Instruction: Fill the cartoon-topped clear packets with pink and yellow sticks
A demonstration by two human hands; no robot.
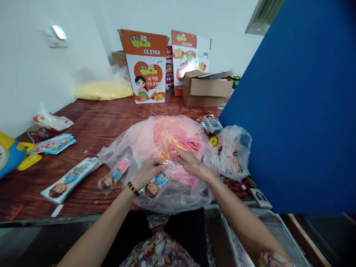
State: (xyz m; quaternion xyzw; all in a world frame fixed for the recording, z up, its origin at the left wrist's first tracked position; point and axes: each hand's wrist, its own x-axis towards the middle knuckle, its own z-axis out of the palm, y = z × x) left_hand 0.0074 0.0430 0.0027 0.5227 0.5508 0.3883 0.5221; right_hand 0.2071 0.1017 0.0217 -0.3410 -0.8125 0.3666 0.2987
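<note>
My left hand (pixel 148 171), a beaded bracelet at its wrist, pinches the top end of a small printed plastic pouch (pixel 157 184) with a cartoon child on it. My right hand (pixel 189 161) is just beside the pouch's top end, over the pink and yellow thin sticks (pixel 178 135). Its fingers are closed together; what they hold, if anything, is too small to make out. The sticks lie in a large clear plastic bag (pixel 125 133), spread open under both hands. To the left, a similar pouch (pixel 116 174) with pink content rests on the bag's edge.
A stack of flat printed pouches (pixel 71 180) lies at left, near blue printed packets (pixel 55 142) and a tissue pack (pixel 52 120). Behind stand a CC Stick box (pixel 147 74) and an open brown carton (pixel 207 89). A blue panel (pixel 292 111) borders the right, beside a smaller clear bag (pixel 236 148).
</note>
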